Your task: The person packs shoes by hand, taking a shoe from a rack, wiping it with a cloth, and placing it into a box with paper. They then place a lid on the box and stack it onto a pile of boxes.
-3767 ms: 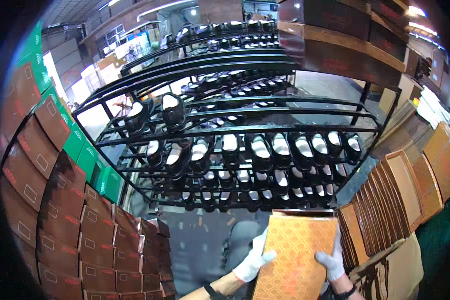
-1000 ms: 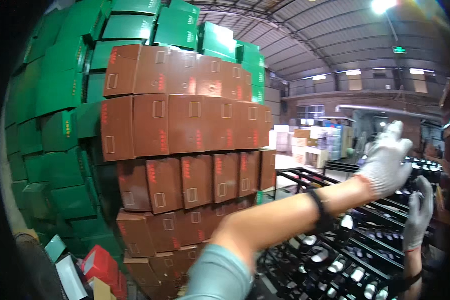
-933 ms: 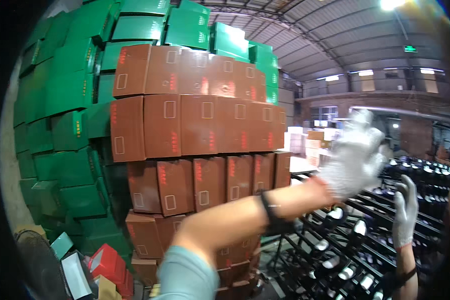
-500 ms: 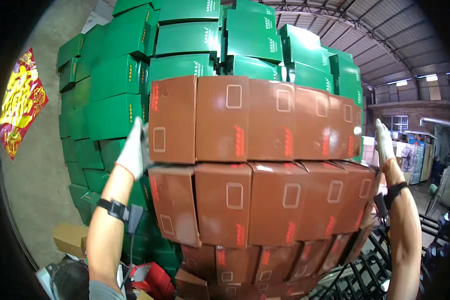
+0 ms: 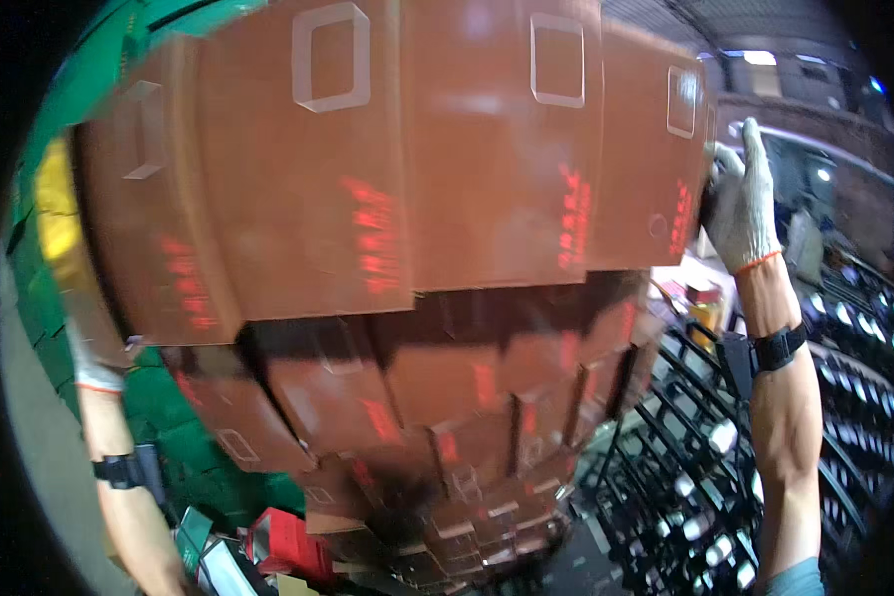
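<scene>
Warehouse stacks looming; right hand (image 5: pixel 740 204) and left hand (image 5: pixel 89 363) are gripping opposite ends of the brown box row (image 5: pixel 397 149).

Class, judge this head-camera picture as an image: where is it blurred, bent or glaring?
Head view: the row of brown boxes fills the frame, smeared by motion blur, its red print illegible; fisheye bows its edges toward the black rim; the gloved right hand is sharper than the left hand; a ceiling light glares top right.
</scene>
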